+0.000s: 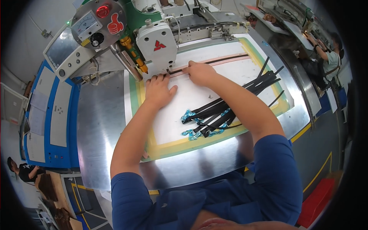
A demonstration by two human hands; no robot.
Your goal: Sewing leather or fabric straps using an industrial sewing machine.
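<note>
- Left hand (158,91): palm down, thumb apart from the fingers, fingertips resting at the near-left end of the pink band. No grip on anything observed.
- Right hand (201,73): fingers curled together, tips at the black strip (227,58). Whether they pinch it or only press it cannot be told.
- Black strip: lies along the pink band (234,60), running from between the two hands out past the right hand to its far right. The section beneath the right fingertips is hidden.
- Judged step: seating the strip along the band. The left fingertips should hold the near end down while the right hand draws lightly outward, enough to remove slack without stretching.
- Alignment: the strip should sit evenly between the band's edges, flat and untwisted; the length beyond the right hand merits a check.
- Hazard: the white machine head (156,44) stands just beyond the left fingertips. Both hands ought to be well clear before any machine motion.
- Hazard: the bundle of black straps (220,111) lies on the white board (172,115), below the right hand and partly under its forearm; a dragging sleeve or arm could shift it.
</note>
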